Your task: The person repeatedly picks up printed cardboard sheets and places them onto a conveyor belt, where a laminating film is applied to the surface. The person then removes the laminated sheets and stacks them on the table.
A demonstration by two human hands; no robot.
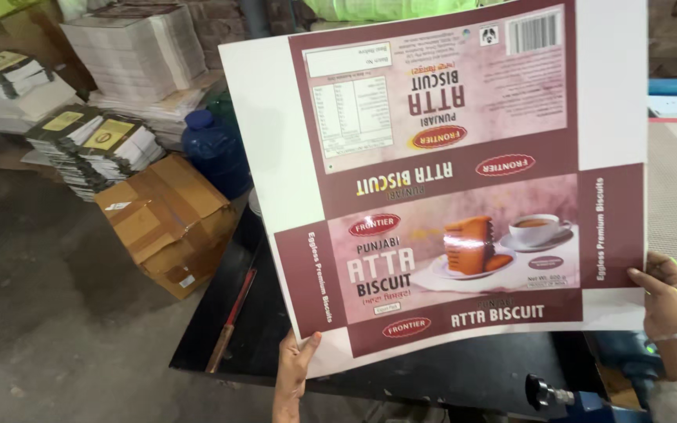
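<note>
I hold up a large glossy printed cardboard sheet (pixel 448 180), a flat unfolded food carton in maroon, pink and white with a picture of biscuits and a cup. My left hand (pixel 295 374) pinches its lower left corner, thumb on the front. My right hand (pixel 667 301), with a metal bangle on the wrist, grips the lower right edge. The sheet is tilted and fills most of the view, hiding what lies behind it.
A black table (pixel 252 329) lies below the sheet, with a red-handled tool (pixel 231 317) on its left edge. On the floor stand a taped cardboard box (pixel 168 222), a blue jug (pixel 213 149) and several stacks of printed sheets (pixel 95 145). A black knob (pixel 542 389) sits at lower right.
</note>
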